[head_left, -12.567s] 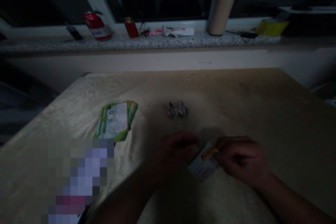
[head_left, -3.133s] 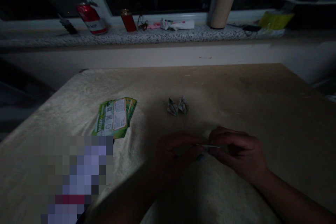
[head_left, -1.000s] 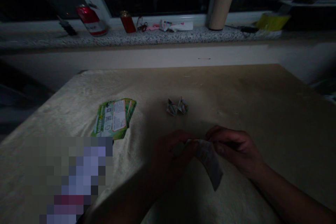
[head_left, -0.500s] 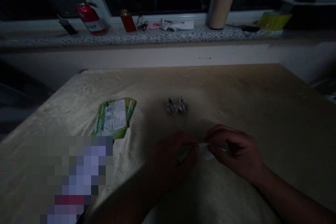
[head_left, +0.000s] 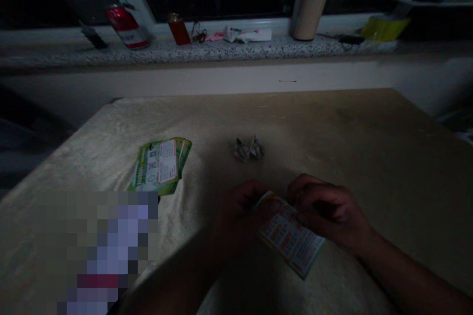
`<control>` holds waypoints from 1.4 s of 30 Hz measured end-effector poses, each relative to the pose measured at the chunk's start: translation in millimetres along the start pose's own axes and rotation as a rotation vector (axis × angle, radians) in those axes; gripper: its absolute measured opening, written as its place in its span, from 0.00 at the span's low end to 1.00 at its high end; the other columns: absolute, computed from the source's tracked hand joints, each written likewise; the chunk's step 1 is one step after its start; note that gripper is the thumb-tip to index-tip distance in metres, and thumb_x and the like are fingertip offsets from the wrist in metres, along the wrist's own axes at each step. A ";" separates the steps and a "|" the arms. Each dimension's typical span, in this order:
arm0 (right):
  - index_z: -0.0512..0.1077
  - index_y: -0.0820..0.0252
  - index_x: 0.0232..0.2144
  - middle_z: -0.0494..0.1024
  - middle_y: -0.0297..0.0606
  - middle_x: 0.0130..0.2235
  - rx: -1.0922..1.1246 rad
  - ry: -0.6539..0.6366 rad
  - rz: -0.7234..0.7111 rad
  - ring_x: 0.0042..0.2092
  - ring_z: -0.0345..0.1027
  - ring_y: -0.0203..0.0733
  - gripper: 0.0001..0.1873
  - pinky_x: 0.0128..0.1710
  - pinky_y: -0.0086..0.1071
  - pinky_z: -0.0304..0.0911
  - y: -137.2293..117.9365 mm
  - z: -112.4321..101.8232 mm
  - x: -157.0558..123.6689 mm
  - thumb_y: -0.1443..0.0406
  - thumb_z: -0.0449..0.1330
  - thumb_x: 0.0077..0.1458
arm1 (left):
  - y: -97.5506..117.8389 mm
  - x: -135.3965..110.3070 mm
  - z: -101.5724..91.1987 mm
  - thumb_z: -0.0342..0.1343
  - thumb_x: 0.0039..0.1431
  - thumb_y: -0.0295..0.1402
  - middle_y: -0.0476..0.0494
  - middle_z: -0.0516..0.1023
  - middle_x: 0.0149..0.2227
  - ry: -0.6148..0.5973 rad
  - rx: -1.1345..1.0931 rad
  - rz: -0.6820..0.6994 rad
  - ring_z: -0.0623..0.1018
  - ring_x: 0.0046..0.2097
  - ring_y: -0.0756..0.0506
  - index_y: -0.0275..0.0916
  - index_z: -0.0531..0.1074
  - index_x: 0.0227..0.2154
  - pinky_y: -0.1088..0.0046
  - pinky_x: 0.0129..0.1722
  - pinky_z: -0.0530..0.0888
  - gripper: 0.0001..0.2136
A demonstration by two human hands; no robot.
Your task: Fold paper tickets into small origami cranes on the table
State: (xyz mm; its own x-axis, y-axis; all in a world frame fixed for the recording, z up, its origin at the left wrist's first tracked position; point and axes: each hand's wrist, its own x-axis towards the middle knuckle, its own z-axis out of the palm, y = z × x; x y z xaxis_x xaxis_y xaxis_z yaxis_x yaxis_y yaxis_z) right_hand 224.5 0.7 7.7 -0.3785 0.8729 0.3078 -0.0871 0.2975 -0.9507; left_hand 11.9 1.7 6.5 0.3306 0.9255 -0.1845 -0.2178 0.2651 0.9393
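A printed paper leaflet (head_left: pixel 290 236) is held slantwise above the table, its text side toward me. My left hand (head_left: pixel 246 211) grips its upper left part, with the thumb lying over the print. At the upper right edge, my right hand (head_left: pixel 327 206) pinches the same leaflet between thumb and fingers. Beyond my hands, two small folded paper pieces (head_left: pixel 250 149) stand side by side on the cloth. Dim light hides the fingers of my left hand in part.
Green printed leaflets (head_left: pixel 160 165) lie stacked at the left of the cloth-covered table (head_left: pixel 332 123). Behind it, a granite sill (head_left: pixel 207 51) carries a red can (head_left: pixel 127 27), a red bottle (head_left: pixel 179 29), a crumpled white tube (head_left: pixel 254 34), a cardboard cylinder (head_left: pixel 317 2) and a yellow object (head_left: pixel 386 28).
The leaflet was nearly edge-on between my fingertips; now its printed face is turned toward me. My left hand has shifted its hold, with the thumb now flat on the print.
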 end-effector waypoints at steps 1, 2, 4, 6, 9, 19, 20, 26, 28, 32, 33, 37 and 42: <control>0.79 0.56 0.33 0.76 0.37 0.39 0.030 0.022 0.024 0.40 0.72 0.39 0.04 0.38 0.31 0.69 0.8 -0.4 -0.2 0.70 0.68 0.57 | 1.1 0.3 0.3 0.70 0.52 0.41 0.51 0.78 0.26 0.012 -0.017 0.002 0.76 0.27 0.52 0.37 0.76 0.30 0.80 0.27 0.73 0.13; 0.79 0.56 0.32 0.75 0.37 0.38 0.063 0.049 0.048 0.39 0.72 0.39 0.03 0.37 0.31 0.69 1.7 -0.7 -0.4 0.69 0.68 0.57 | 2.3 0.3 0.8 0.71 0.51 0.41 0.50 0.79 0.27 0.027 -0.025 0.009 0.77 0.28 0.51 0.37 0.77 0.30 0.79 0.28 0.74 0.13; 0.80 0.56 0.32 0.74 0.36 0.38 0.132 0.105 0.081 0.38 0.70 0.38 0.02 0.35 0.29 0.68 3.5 -1.1 -0.5 0.67 0.68 0.58 | 4.3 -0.3 3.0 0.72 0.49 0.40 0.48 0.82 0.29 0.046 -0.024 0.022 0.78 0.30 0.50 0.37 0.79 0.32 0.77 0.31 0.75 0.13; 0.80 0.56 0.31 0.73 0.36 0.38 0.184 0.143 0.104 0.37 0.69 0.37 0.03 0.34 0.28 0.67 4.4 -0.5 -0.3 0.65 0.68 0.59 | 3.8 -1.4 6.5 0.73 0.48 0.39 0.47 0.83 0.32 0.034 -0.009 0.012 0.80 0.32 0.48 0.38 0.81 0.35 0.76 0.33 0.76 0.14; 0.80 0.56 0.32 0.73 0.37 0.40 0.220 0.154 0.118 0.40 0.69 0.38 0.04 0.36 0.28 0.68 3.4 2.1 0.2 0.63 0.68 0.59 | -1.6 -3.3 11.9 0.71 0.52 0.42 0.47 0.83 0.31 -0.023 -0.009 -0.047 0.80 0.32 0.48 0.38 0.83 0.36 0.75 0.32 0.75 0.14; 0.79 0.53 0.33 0.73 0.37 0.46 0.229 0.153 0.099 0.42 0.72 0.38 0.04 0.36 0.27 0.70 4.9 0.0 -0.5 0.61 0.67 0.59 | -8.5 3.0 9.1 0.71 0.53 0.41 0.42 0.86 0.40 -0.028 -0.071 0.015 0.84 0.42 0.42 0.39 0.84 0.40 0.68 0.43 0.80 0.15; 0.79 0.53 0.32 0.74 0.37 0.45 0.164 0.183 0.072 0.42 0.72 0.38 0.03 0.37 0.27 0.70 5.0 -0.8 0.1 0.62 0.68 0.59 | -7.6 2.9 7.9 0.71 0.53 0.41 0.43 0.86 0.39 0.023 -0.020 0.051 0.84 0.40 0.43 0.39 0.84 0.39 0.69 0.41 0.80 0.14; 0.83 0.51 0.35 0.74 0.27 0.22 -0.336 0.463 -0.036 0.22 0.67 0.30 0.11 0.23 0.21 0.64 -4.2 1.6 -0.5 0.71 0.71 0.50 | 4.0 -4.2 -6.1 0.64 0.60 0.31 0.45 0.81 0.37 0.205 0.657 0.671 0.80 0.37 0.48 0.42 0.83 0.35 0.73 0.37 0.79 0.03; 0.83 0.49 0.38 0.76 0.26 0.20 -0.332 0.443 -0.028 0.19 0.67 0.30 0.14 0.19 0.20 0.64 -6.7 4.2 -1.8 0.72 0.71 0.50 | 7.9 -6.6 -10.2 0.60 0.63 0.29 0.43 0.79 0.39 0.147 0.805 0.842 0.80 0.38 0.48 0.40 0.82 0.39 0.73 0.36 0.78 0.06; 0.84 0.47 0.39 0.82 0.27 0.22 -0.174 0.306 -0.019 0.18 0.73 0.32 0.12 0.20 0.20 0.70 -6.3 8.8 -1.5 0.70 0.69 0.55 | 11.7 -9.1 -9.3 0.57 0.63 0.24 0.43 0.77 0.37 0.107 1.002 1.003 0.77 0.38 0.48 0.40 0.80 0.42 0.74 0.34 0.76 0.09; 0.84 0.46 0.38 0.84 0.28 0.23 -0.156 0.297 -0.026 0.19 0.75 0.33 0.10 0.20 0.20 0.72 -6.1 9.3 -1.1 0.69 0.70 0.55 | 12.7 -9.2 -8.0 0.57 0.63 0.24 0.44 0.76 0.35 0.121 1.031 1.019 0.76 0.36 0.48 0.40 0.80 0.41 0.74 0.33 0.75 0.09; 0.85 0.47 0.33 0.87 0.33 0.28 -0.196 0.349 -0.052 0.25 0.81 0.38 0.04 0.24 0.20 0.76 -8.3 6.8 -1.0 0.64 0.73 0.53 | 18.9 -7.3 -7.1 0.57 0.66 0.27 0.47 0.75 0.28 0.124 1.087 1.065 0.74 0.29 0.50 0.38 0.80 0.38 0.75 0.29 0.72 0.07; 0.85 0.49 0.32 0.86 0.34 0.28 -0.240 0.410 -0.102 0.24 0.81 0.40 0.04 0.24 0.22 0.77 -13.1 1.5 -0.7 0.60 0.74 0.52 | 16.1 -4.0 -8.0 0.53 0.70 0.32 0.49 0.81 0.23 0.015 0.944 0.982 0.74 0.19 0.53 0.36 0.80 0.45 0.78 0.23 0.73 0.11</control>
State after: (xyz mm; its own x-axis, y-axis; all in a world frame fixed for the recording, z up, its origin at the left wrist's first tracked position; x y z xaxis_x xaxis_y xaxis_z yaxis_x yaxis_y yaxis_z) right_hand 224.5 -4.4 19.9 0.0198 0.9006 0.4342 0.1281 0.4284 -0.8945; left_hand -0.3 4.4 20.1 0.3933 0.6287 0.6708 0.3521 -0.7770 0.5218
